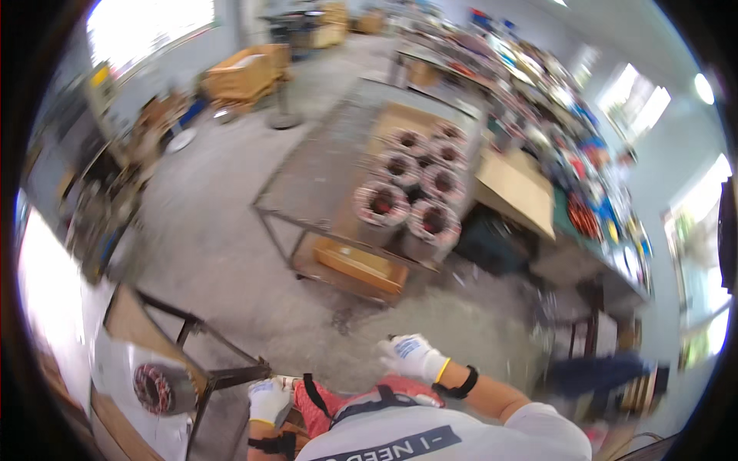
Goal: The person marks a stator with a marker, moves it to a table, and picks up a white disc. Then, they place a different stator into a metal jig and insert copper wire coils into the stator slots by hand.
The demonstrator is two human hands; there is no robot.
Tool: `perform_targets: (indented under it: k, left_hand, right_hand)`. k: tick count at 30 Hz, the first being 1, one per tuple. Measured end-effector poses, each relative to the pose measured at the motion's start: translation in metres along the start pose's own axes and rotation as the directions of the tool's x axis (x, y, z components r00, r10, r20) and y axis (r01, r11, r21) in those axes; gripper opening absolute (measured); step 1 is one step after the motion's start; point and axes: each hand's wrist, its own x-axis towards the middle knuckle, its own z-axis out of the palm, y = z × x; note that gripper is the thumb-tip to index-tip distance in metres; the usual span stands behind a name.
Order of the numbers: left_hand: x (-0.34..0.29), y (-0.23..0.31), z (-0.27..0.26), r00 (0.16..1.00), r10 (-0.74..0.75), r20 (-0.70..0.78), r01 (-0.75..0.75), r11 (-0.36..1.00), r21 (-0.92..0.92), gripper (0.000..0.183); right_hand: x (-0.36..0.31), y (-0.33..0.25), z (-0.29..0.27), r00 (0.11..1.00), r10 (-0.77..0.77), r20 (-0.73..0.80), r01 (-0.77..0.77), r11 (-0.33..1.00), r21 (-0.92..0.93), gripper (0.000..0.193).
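White work gloves cover both hands. My left hand (269,401) hangs low beside the corner of a wooden-topped stand (142,326); its fingers are too blurred to read. In front of my waist is my right hand (413,357), its fingers smeared by motion, with a small dark spot at their tips that I cannot make out. On the stand at the lower left lies a motor stator (165,389) on its side, its reddish windings facing outward. Several more stators (382,203) stand upright in two rows on a metal table (307,173) ahead, apart from both hands.
An orange-brown tray (357,261) sits on the metal table's lower shelf. Cardboard (515,188) leans out beside that table. A cluttered green workbench (569,223) runs along the right. Farther back are a wooden crate (242,77) and a round-based stand (284,121).
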Motion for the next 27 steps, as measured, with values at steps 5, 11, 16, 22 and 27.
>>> perform_targets:
  k: [5, 11, 16, 22, 27]
  left_hand:
    - [0.042, 0.202, -0.039, 0.896, 0.433, 0.100, -0.439, 0.897, 0.053, 0.042]
    - [0.065, 0.368, -0.054, 0.673, 0.723, 0.158, -0.727, 0.686, -0.040, 0.039]
    - [0.156, 0.430, 0.006, 0.662, 0.609, 0.437, -0.720, 0.679, 0.143, 0.044]
    - [0.276, 0.475, 0.088, 0.662, 0.196, 0.723, -0.604, 0.711, 0.360, 0.055]
    - [0.410, 0.552, 0.101, 0.230, 0.486, 0.843, -0.969, 0.038, 0.242, 0.040]
  right_hand:
    - [-0.182, 0.131, 0.038, 0.859, 0.511, -0.044, -0.506, 0.858, 0.090, 0.036]
    - [-0.294, 0.201, 0.075, 0.576, 0.811, 0.100, -0.800, 0.535, 0.271, 0.038]
    - [-0.306, 0.235, 0.098, 0.657, 0.753, 0.037, -0.612, 0.504, 0.609, 0.046]
    - [-0.349, 0.329, 0.107, 0.440, 0.876, 0.195, -0.762, 0.250, 0.597, 0.046]
    - [-0.475, 0.365, -0.099, -0.112, 0.860, -0.499, -0.234, 0.465, 0.854, 0.021]
